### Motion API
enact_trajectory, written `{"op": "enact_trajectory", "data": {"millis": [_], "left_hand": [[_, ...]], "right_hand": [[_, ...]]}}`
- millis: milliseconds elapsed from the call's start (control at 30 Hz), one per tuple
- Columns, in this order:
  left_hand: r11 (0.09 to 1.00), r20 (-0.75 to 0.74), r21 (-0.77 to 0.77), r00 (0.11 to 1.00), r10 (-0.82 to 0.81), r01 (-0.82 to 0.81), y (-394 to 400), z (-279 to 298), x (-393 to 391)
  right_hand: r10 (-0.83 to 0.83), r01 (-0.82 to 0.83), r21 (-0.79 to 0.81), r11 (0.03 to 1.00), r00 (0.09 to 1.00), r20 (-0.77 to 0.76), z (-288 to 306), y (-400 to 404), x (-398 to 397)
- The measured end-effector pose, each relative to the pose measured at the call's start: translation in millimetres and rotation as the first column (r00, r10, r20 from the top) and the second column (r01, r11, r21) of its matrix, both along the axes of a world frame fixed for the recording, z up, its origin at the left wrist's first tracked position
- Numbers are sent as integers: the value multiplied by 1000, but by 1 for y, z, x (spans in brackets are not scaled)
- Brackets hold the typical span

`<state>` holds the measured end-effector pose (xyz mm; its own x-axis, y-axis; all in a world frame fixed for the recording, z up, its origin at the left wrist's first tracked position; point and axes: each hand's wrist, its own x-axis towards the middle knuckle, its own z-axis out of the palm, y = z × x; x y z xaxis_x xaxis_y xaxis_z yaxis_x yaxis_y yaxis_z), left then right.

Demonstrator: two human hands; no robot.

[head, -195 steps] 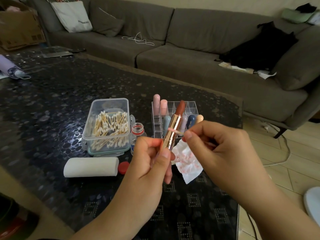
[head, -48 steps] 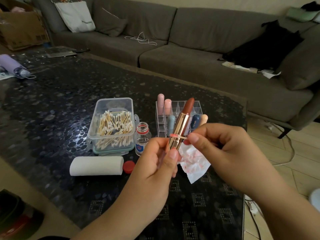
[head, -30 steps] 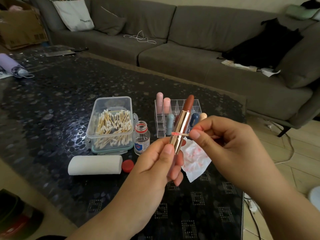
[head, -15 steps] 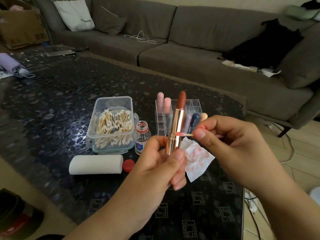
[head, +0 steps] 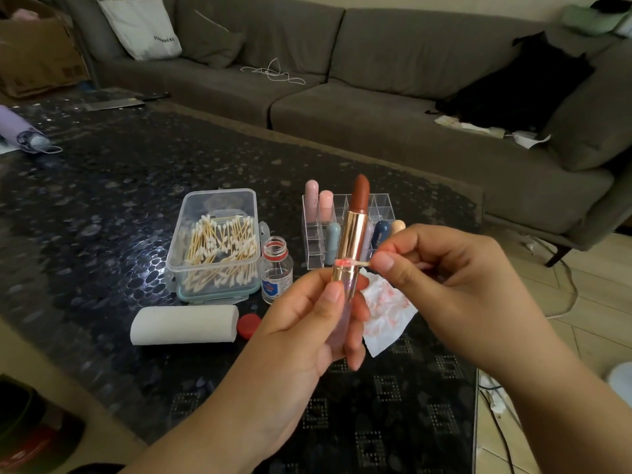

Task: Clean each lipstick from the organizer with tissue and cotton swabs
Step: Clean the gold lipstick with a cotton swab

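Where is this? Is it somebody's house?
Most likely a living room in a home. A big grey sofa wraps around a dark coffee table, with a tote bag and a cardboard box lying around. On the table stands a clear lipstick organizer.

White tote bag (head: 142, 27) on sofa — "STARBUCKS" print; small bottle (head: 276, 273) label — unreadable.

On the table (head: 102, 206), the box of cotton swabs (head: 215, 244) sits left of the little bottle (head: 276, 268). The lipstick organizer (head: 342, 227) stands right of the bottle. The tissue roll (head: 184, 325) lies nearer, its cap (head: 248, 325) just beside it. The sofa (head: 376, 80) is far behind.
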<state>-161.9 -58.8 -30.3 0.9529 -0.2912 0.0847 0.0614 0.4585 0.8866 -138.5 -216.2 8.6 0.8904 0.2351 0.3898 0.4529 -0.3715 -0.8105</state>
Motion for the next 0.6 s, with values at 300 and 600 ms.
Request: {"op": "enact_trajectory", "data": {"millis": [300, 600], "left_hand": [[991, -44, -116, 996, -79, 74, 1, 3, -1], [984, -75, -159, 993, -95, 82, 5, 3, -1]], "right_hand": [[57, -54, 57, 997, 997, -52, 2, -2, 2], [70, -59, 110, 992, 993, -92, 9, -6, 2]]}}
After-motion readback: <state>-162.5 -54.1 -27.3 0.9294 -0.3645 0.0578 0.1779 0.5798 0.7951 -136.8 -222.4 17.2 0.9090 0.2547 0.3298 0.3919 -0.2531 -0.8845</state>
